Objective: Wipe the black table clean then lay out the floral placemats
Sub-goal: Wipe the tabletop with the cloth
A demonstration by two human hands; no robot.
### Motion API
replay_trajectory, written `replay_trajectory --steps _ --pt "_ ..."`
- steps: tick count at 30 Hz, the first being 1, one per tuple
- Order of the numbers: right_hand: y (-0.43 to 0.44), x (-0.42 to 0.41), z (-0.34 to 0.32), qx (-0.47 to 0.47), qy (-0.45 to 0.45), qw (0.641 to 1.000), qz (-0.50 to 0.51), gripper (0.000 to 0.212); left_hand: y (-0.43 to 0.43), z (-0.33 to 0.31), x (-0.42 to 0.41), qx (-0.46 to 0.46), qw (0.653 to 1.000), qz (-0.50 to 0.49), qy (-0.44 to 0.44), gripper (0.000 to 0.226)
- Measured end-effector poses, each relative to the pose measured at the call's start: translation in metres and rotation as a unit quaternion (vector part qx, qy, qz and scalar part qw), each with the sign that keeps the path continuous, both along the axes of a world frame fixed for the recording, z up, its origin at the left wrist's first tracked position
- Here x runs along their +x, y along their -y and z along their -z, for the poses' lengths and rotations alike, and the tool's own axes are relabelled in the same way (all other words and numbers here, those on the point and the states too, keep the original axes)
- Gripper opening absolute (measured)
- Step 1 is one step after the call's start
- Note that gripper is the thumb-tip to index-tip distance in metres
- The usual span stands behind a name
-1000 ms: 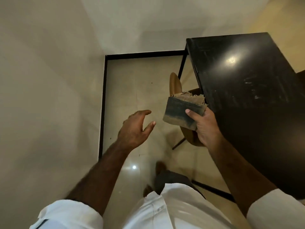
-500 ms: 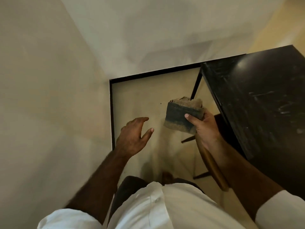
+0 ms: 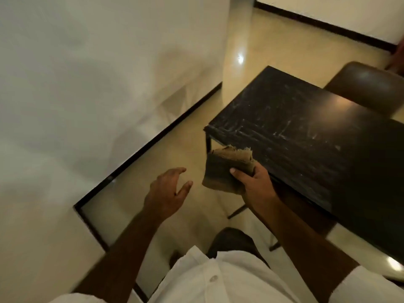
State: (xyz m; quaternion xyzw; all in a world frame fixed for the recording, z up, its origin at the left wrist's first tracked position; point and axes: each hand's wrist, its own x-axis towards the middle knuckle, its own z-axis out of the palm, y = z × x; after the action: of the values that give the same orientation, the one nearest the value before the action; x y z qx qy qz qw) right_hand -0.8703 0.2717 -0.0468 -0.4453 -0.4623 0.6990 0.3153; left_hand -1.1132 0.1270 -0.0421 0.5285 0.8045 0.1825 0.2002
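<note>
The black table [image 3: 306,127] fills the right half of the view, its top marked with pale smears and streaks. A folded brown-and-dark cloth [image 3: 220,169] with a frayed upper edge sits in my right hand [image 3: 254,182], held just off the table's near-left corner. My left hand [image 3: 168,189] hovers lower left of the cloth over the floor, fingers spread and holding nothing. No floral placemats are in view.
A brown chair seat [image 3: 369,84] stands at the table's far side. A chair's legs [image 3: 238,212] show under the near edge. A white wall with a black skirting [image 3: 153,141] runs along the left. Glossy beige floor lies between.
The view has swung to the right, so the table now shows its near corner and far side. Both hands keep about the same pose, the cloth still gripped.
</note>
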Motion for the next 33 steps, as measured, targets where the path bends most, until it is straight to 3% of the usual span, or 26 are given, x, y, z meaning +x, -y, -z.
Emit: replay_trajectory --steps 4,11,19,28,33 --pt "-0.011 0.001 -0.004 -0.012 -0.035 0.993 0.113 0.056 -0.072 0.004 -0.019 -0.007 0.994 0.103 -0.019 0.054" --pt "-0.067 0.025 0.009 -0.042 0.019 0.97 0.239 0.035 -0.223 0.027 0.009 -0.01 0.967 0.255 -0.012 0.06" --pt "-0.122 0.056 0.028 -0.119 0.064 0.908 0.396 0.033 -0.336 0.048 0.058 -0.045 0.933 0.357 0.007 0.059" --pt "-0.161 0.081 0.06 -0.212 0.08 0.788 0.573 0.032 -0.449 0.071 0.095 -0.116 0.856 0.503 -0.018 0.065" --pt "-0.185 0.113 0.076 -0.219 0.077 0.71 0.665 0.043 -0.511 0.09 0.115 -0.116 0.812 0.565 -0.095 0.077"
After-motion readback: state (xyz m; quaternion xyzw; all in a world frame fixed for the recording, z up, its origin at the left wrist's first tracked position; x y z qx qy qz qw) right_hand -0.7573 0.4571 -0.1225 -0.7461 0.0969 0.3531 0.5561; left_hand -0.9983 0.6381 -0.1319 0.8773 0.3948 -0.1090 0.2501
